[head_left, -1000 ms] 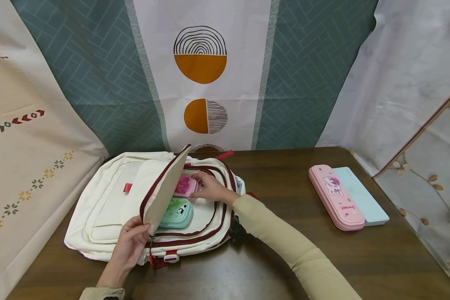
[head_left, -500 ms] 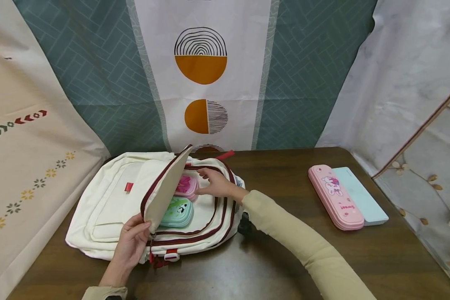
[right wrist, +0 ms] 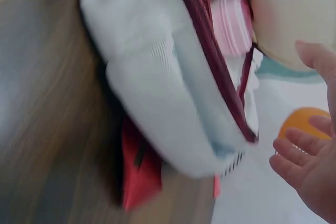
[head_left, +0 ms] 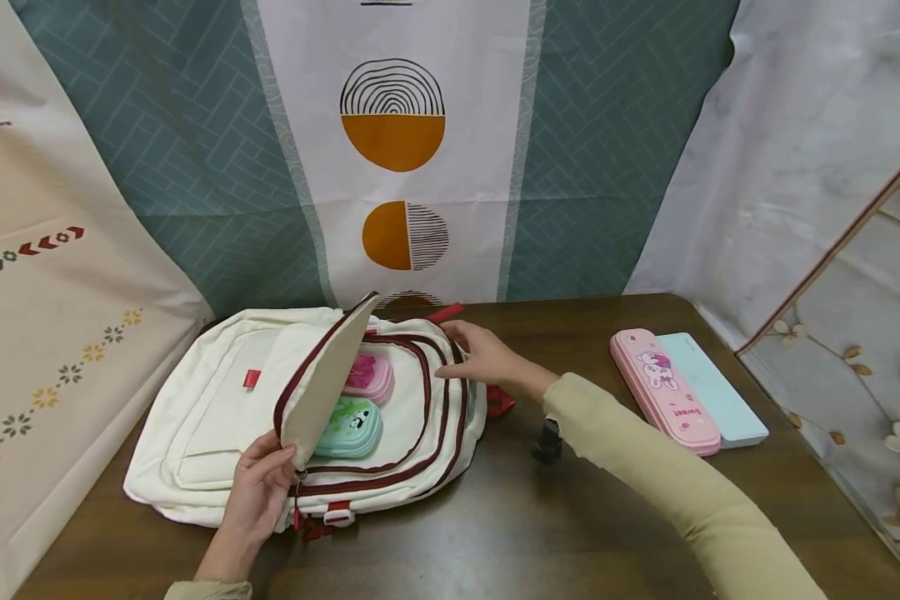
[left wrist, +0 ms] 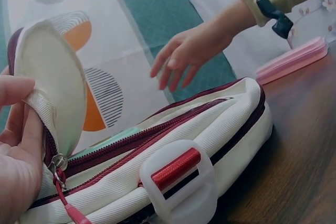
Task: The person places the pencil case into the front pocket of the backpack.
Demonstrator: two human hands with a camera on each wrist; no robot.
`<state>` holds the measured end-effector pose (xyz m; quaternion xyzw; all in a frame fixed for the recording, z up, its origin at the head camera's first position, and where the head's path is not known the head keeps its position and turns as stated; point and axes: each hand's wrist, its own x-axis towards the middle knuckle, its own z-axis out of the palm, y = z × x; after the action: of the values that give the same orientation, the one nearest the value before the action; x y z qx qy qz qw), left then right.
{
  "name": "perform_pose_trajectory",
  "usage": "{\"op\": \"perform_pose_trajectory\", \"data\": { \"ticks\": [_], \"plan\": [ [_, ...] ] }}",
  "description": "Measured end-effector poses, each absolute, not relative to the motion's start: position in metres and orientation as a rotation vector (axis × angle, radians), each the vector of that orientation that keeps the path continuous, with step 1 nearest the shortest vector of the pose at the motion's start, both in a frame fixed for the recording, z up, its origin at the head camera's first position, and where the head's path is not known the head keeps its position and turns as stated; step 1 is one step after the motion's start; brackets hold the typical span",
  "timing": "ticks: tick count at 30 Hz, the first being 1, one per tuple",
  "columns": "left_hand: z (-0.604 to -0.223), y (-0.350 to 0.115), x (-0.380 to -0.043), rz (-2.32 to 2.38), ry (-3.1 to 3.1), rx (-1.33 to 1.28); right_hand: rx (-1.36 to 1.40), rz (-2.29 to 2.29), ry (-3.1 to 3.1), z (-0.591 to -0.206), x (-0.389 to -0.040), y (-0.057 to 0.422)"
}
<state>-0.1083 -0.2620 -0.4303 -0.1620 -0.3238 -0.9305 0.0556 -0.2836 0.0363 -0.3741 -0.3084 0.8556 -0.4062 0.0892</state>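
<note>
A cream backpack (head_left: 217, 417) with dark red zips lies on the table, its front pocket unzipped. My left hand (head_left: 258, 483) pinches the edge of the pocket flap (head_left: 330, 375) and holds it raised; the left wrist view shows thumb and fingers on the fabric near the zip pull (left wrist: 59, 169). Inside the pocket lie a pink case (head_left: 371, 377) with a bow picture and a mint green case (head_left: 351, 427) with a panda. Above the bag's right end hovers my right hand (head_left: 487, 357), fingers spread and holding nothing, apart from both cases.
To the right on the table (head_left: 450, 550) lies a pink pencil case (head_left: 663, 392) marked "Sweet", against a pale blue flat box (head_left: 716, 392). Red straps (head_left: 498, 402) stick out beside the bag. A patterned cloth (head_left: 420, 183) hangs behind the table.
My right hand has let go of the pink case and moved right, out of the pocket. The case stays inside. My left hand keeps the flap raised.
</note>
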Motion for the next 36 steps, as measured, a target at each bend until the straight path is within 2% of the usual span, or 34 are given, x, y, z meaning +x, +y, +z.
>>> {"op": "perform_pose_trajectory", "data": {
  "ticks": [20,36],
  "plan": [
    [-0.428,-0.256,-0.106,-2.777,-0.913,-0.332,-0.609,-0.986,2.922,-0.368,-0.264,0.175],
    [-0.427,-0.256,-0.104,-2.796,-0.916,-0.292,-0.350,-0.898,3.108,-0.393,-0.228,0.262]
  ]
}}
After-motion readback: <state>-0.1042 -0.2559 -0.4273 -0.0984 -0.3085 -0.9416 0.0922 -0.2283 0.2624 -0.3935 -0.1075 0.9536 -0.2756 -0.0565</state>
